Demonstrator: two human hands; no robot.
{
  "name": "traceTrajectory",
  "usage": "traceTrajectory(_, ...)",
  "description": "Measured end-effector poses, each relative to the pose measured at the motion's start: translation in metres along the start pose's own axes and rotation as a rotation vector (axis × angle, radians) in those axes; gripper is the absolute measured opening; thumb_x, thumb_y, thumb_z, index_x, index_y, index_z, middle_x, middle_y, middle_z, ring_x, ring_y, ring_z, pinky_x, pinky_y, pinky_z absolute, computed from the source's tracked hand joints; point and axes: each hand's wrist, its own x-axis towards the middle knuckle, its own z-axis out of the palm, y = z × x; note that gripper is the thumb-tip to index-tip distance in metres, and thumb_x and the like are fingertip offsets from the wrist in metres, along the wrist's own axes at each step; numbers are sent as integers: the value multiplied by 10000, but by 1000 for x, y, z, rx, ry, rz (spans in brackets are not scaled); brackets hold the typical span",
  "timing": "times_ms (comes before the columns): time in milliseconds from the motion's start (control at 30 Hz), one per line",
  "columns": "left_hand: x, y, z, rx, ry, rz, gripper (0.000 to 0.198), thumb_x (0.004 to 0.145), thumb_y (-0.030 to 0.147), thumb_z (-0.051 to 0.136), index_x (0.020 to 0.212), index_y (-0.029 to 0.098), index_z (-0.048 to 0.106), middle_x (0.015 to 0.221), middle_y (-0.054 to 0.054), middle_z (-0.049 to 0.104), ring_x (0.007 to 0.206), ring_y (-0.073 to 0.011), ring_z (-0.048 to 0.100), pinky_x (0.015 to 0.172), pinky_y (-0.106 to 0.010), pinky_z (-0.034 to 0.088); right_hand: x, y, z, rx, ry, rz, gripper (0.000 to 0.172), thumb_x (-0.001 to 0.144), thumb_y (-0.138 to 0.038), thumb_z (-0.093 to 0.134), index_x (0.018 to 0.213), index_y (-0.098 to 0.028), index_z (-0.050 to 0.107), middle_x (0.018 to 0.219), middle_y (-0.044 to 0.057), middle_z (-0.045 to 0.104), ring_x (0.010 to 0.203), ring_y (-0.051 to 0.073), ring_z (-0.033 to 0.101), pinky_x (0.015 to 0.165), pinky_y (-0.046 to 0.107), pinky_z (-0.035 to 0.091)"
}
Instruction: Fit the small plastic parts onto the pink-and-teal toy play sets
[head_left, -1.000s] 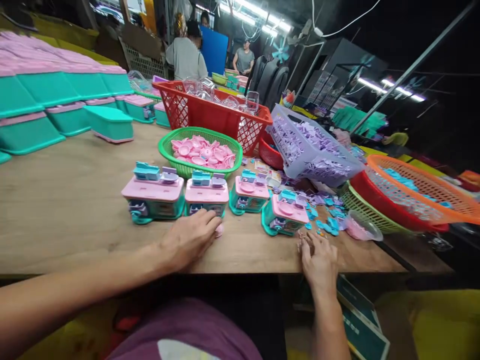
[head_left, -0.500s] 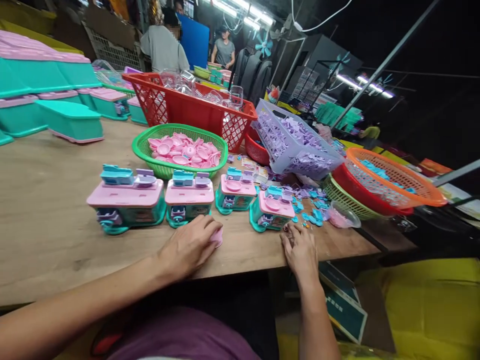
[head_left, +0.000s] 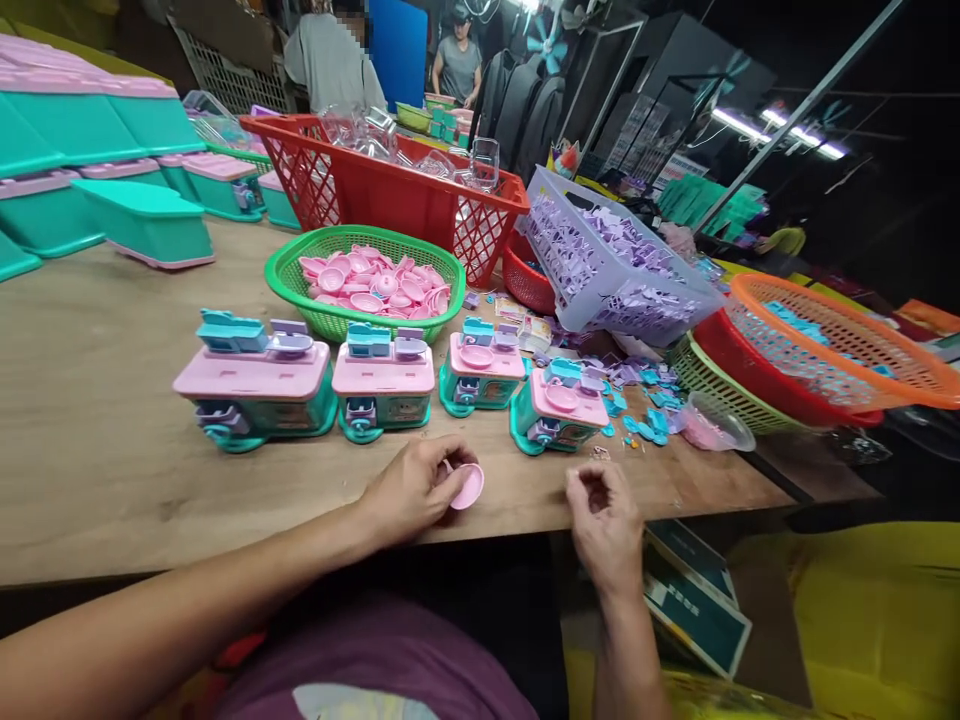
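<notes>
My left hand [head_left: 420, 490] is closed on a pink toy dish [head_left: 469, 487], held near the table's front edge with its round face turned up. To the right, my right hand [head_left: 606, 510] is curled with thumb and fingertips together; whatever they pinch is hidden. Just beyond it stands a pink and teal toy kitchen [head_left: 566, 410] with a pink dish on top. Another toy kitchen [head_left: 481, 372] behind it also carries a pink dish. Two more, a toy kitchen [head_left: 382, 388] and a toy kitchen [head_left: 255, 385] at the left, have turquoise and purple fittings on top.
A green basket [head_left: 281, 285] of pink dishes sits behind the kitchens, before a red basket [head_left: 420, 205] of clear parts. Loose turquoise pieces [head_left: 656, 425] lie right, near a purple-filled crate [head_left: 637, 290] and an orange basket [head_left: 847, 345]. Teal toy bodies [head_left: 150, 220] are stacked left. People work beyond.
My left hand has moved right and turned, showing more of the pink dish. My right hand has drawn back from the rightmost toy kitchen toward the table edge, fingers now curled together. The view has shifted slightly.
</notes>
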Motion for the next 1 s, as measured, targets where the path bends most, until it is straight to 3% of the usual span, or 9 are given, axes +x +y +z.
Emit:
traceTrajectory(67,1,-1,4,-20,-3,34,182,892,237,492,968,177,646,821,-6,653,694,-122,578,645,-225,429,-7,-15,13,91,-99,12,160,880,-331,563,820,-182,560,736,0,543,622,114,524,560,230,445)
traceTrajectory(167,4,-7,5,87,-3,210,308,902,160,435,1148,195,617,944,-47,636,854,-155,600,781,-265,450,-13,-28,32,167,-173,-10,141,890,-291,557,968,-182,600,770,3,593,654,117,560,597,232,463)
traceTrajectory(267,8,-10,1,287,7,317,342,892,112,401,1148,186,614,976,-77,581,854,-175,580,757,-286,450,-11,-34,43,212,-222,-47,228,912,-259,537,1120,-211,618,900,26,649,772,133,613,706,254,496)
traceTrajectory(467,6,-7,-8,414,102,281,137,890,110,439,980,150,535,947,-54,560,746,-149,534,649,-259,415,-6,-37,48,240,-197,-102,149,914,-274,561,989,-239,685,966,38,606,904,155,582,768,277,483)
traceTrajectory(533,2,-8,-8,486,115,287,44,911,188,481,922,160,513,905,-43,563,769,-167,529,639,-270,401,-6,-36,48,203,-186,-107,143,911,-280,569,970,-239,692,913,31,586,854,147,568,743,272,472)
traceTrajectory(600,-2,-11,-6,566,105,276,102,923,250,492,870,163,502,851,-42,560,775,-187,526,646,-291,400,-7,-35,48,182,-203,-73,140,912,-281,565,963,-228,684,844,15,580,742,124,554,666,249,458)
traceTrajectory(700,-6,-16,-1,570,84,244,92,925,225,468,923,149,520,849,-51,571,786,-199,543,679,-312,420,-11,-34,43,158,-245,-37,130,910,-279,564,967,-213,662,827,6,611,682,113,555,621,237,452)
traceTrajectory(833,-7,-15,0,518,-1,245,274,918,151,422,1166,179,533,993,-78,559,865,-198,565,735,-308,445,-15,-31,36,22,-280,-156,116,917,-243,546,956,-196,645,859,28,633,788,151,574,710,274,462)
traceTrajectory(1000,-8,-11,-8,523,-156,188,180,928,226,450,893,172,619,927,-73,545,812,-202,562,707,-313,434,-15,-25,30,-144,-258,-251,129,925,-247,531,895,-186,640,845,48,622,836,194,546,766,338,438)
